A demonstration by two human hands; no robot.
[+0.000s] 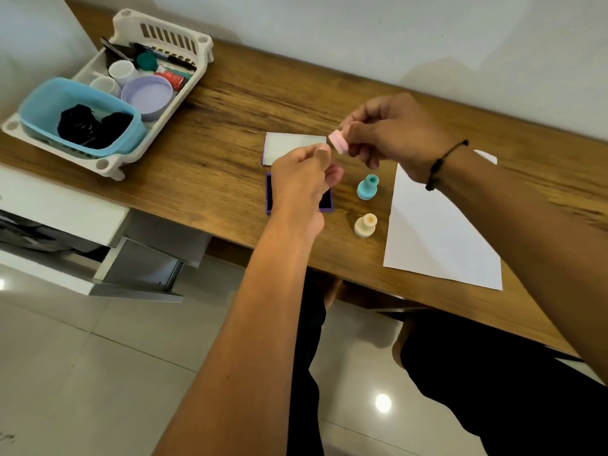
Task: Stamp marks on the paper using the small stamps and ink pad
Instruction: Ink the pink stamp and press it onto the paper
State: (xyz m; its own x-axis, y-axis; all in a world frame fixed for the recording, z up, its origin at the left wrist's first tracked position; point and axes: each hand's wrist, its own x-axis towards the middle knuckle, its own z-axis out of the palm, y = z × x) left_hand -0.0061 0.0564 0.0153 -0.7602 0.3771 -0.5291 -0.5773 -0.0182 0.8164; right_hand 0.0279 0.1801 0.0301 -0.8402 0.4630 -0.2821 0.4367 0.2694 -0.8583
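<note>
progress: early, paper [441, 232] blank | right hand [394, 133] pinching pink stamp [339, 142] at fingertips | left hand [302, 182] loosely curled, empty, just beside stamp | ink pad [325, 202] open beneath left fingers | inking, stamping pending

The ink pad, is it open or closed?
Open. The ink pad shows its dark inky surface beneath the left hand, and its lid lies flat on the table behind it.

On the tabletop [230, 103] the ink pad [325, 204] lies in front of its lid [289, 146], with two stamps [367, 187] to its right and the paper [441, 232] right of those. A tray [197, 51] sits at the far left, holding a tub [42, 106]. Both hands [394, 133] hold a third stamp [339, 142] above the lid.
</note>
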